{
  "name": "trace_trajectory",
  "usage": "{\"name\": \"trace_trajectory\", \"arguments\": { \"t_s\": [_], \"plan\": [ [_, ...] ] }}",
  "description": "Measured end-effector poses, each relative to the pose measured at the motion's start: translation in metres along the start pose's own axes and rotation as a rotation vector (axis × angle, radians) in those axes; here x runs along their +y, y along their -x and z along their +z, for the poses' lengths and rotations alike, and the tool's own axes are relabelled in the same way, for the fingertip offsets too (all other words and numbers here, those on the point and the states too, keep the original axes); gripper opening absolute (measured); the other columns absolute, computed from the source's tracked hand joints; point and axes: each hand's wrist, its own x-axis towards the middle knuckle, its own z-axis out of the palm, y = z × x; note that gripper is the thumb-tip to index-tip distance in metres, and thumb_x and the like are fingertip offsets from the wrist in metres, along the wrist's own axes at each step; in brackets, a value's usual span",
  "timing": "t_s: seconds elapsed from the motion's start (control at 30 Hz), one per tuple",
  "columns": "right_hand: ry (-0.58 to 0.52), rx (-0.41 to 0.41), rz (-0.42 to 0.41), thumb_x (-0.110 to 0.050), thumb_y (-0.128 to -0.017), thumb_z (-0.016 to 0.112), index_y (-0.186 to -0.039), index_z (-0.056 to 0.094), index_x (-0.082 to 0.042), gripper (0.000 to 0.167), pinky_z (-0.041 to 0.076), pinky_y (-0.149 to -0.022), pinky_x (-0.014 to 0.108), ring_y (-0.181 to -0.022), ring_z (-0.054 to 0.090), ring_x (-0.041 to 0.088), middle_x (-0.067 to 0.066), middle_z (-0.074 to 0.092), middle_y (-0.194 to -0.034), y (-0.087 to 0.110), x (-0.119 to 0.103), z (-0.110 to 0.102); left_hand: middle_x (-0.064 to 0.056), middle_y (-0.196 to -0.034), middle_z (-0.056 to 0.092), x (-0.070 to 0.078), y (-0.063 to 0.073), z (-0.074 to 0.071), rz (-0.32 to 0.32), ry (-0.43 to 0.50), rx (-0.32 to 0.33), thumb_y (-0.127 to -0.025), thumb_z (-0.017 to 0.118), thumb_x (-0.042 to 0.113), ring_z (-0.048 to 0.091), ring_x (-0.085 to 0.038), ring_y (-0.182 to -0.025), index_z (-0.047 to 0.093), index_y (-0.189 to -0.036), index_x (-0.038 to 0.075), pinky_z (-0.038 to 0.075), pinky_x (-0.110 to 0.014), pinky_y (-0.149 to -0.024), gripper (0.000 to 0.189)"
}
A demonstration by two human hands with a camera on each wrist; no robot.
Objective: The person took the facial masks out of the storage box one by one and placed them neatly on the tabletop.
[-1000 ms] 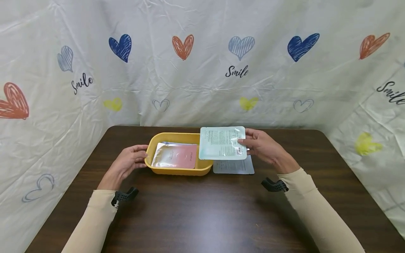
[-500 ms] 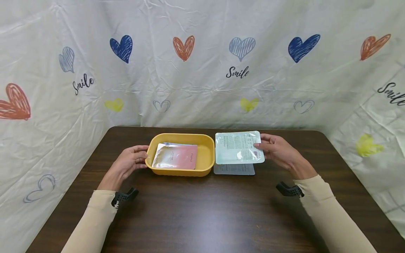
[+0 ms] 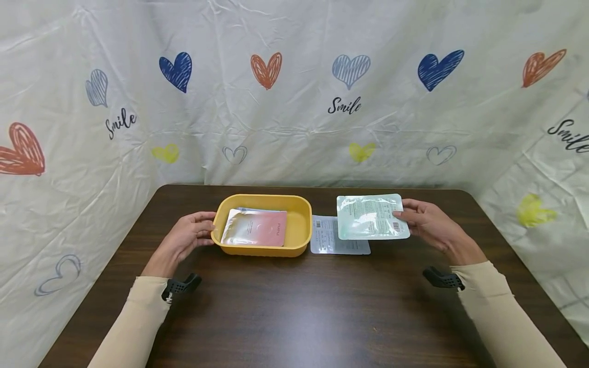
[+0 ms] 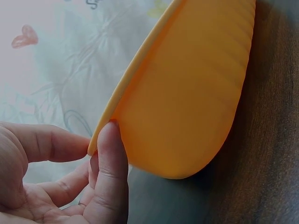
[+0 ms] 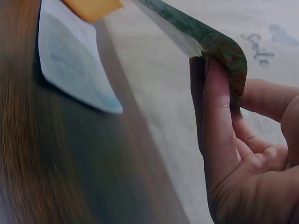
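My left hand pinches the left end of a yellow plastic basin; in the left wrist view thumb and forefinger meet at its rim. Inside the basin lies a pink-and-silver sheet mask packet, with a blue edge peeking out behind it. To the right, my right hand grips a pale green sheet mask packet by its right edge, between thumb and fingers. This packet is raised over the table and overlaps a grey-blue packet lying against the basin's right side.
Everything stands at the back of a dark brown wooden table. Behind it hangs a white curtain printed with hearts and the word "Smile". A dark strap with a camera sits on each wrist.
My right hand has carried the pale green packet rightward, from over the basin's right end, uncovering more of the grey-blue packet. My left hand and the basin stay put.
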Motion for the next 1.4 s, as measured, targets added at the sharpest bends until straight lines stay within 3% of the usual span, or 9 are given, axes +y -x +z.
{"name": "trace_trajectory", "arguments": {
  "t_s": [0.23,0.67,1.13,1.23,1.4],
  "plan": [
    [-0.009,0.037,0.011,-0.012,-0.103,0.058,-0.129,0.051,-0.010,0.027,0.060,-0.075,0.032,-0.089,0.073,0.015,-0.004,0.074,-0.104,0.008,0.012,-0.024,-0.023,-0.138,0.050,-0.001,-0.001,0.000,-0.004,-0.003,-0.002,-0.101,0.059,0.012,0.065,-0.020,-0.095,0.039,-0.152,0.000,0.060,-0.029,-0.079,0.056],
    [0.042,0.098,0.056,-0.013,-0.102,0.060,-0.128,0.049,-0.011,0.028,0.060,-0.073,0.031,-0.088,0.072,0.014,-0.007,0.074,-0.103,0.020,0.029,-0.055,-0.024,-0.140,0.049,-0.002,-0.001,0.000,-0.007,-0.002,0.000,-0.102,0.058,0.012,0.065,-0.021,-0.097,0.039,-0.152,0.000,0.060,-0.029,-0.081,0.055],
    [0.219,0.095,0.112,-0.018,-0.104,0.058,-0.144,0.037,0.007,0.052,0.059,-0.077,0.032,-0.091,0.071,0.011,-0.013,0.072,-0.103,0.019,0.048,-0.077,-0.020,-0.135,0.052,-0.003,-0.004,-0.002,-0.009,-0.003,0.007,-0.101,0.058,0.011,0.066,-0.021,-0.095,0.042,-0.150,0.001,0.060,-0.031,-0.081,0.053],
    [0.324,0.090,0.149,-0.023,-0.104,0.058,-0.150,0.031,0.012,0.064,0.059,-0.080,0.032,-0.094,0.068,0.010,-0.002,0.070,-0.115,0.018,0.046,-0.077,-0.020,-0.134,0.052,-0.003,-0.004,-0.002,-0.009,-0.006,0.006,-0.101,0.058,0.011,0.065,-0.021,-0.095,0.042,-0.150,0.001,0.060,-0.031,-0.081,0.053],
    [0.536,0.059,0.228,-0.029,-0.107,0.052,-0.148,0.029,0.020,0.068,0.060,-0.086,0.040,-0.106,0.064,0.021,0.035,0.052,-0.137,0.017,0.031,-0.074,-0.018,-0.127,0.055,-0.002,-0.003,-0.002,-0.005,-0.007,0.009,-0.101,0.059,0.011,0.065,-0.020,-0.093,0.042,-0.151,0.001,0.060,-0.030,-0.081,0.053]
  ]
}}
